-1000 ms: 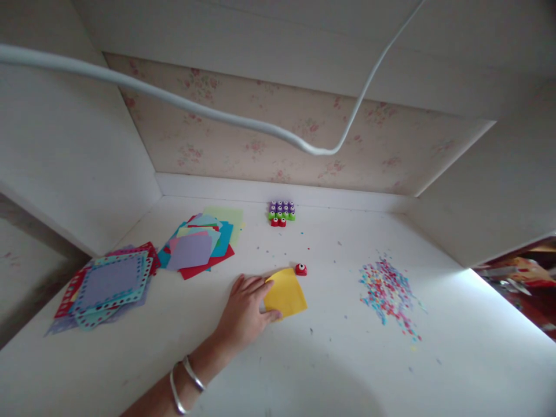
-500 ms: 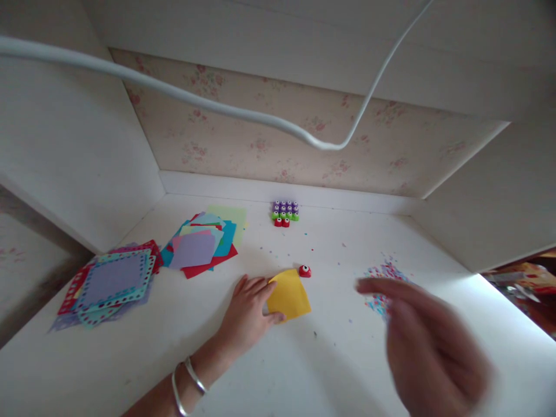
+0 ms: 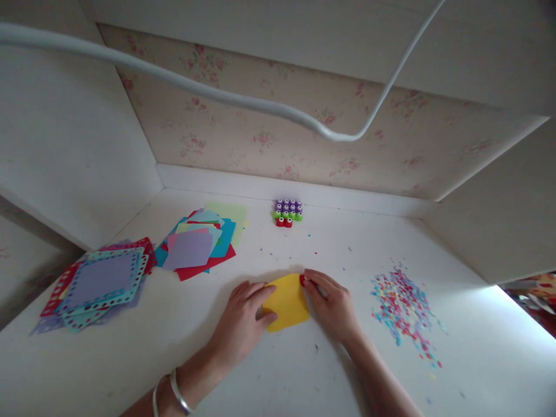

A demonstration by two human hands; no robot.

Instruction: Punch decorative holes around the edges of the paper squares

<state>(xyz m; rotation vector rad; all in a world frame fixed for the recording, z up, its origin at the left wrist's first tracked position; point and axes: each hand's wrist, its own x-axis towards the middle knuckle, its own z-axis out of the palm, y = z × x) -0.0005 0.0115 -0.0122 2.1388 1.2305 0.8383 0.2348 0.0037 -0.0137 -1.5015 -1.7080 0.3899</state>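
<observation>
A square of yellow paper lies on the white table in front of me. My left hand pinches its left edge between thumb and fingers. At the sheet's upper right corner sits a small red craft punch, mostly covered by the fingers of my right hand, which are closed around it. Whether the paper's edge is inside the punch, I cannot tell. Two more red punches stand at the back, in front of rows of green and purple punches.
To the left lie punched sheets with patterned borders and, nearer the middle, a pile of plain coloured papers. Punched-out confetti is heaped on the right. A white cable crosses above the table.
My right hand has come in from the right and taken hold of the red punch at the paper's corner. My left hand still holds the yellow paper. The view has shifted slightly.
</observation>
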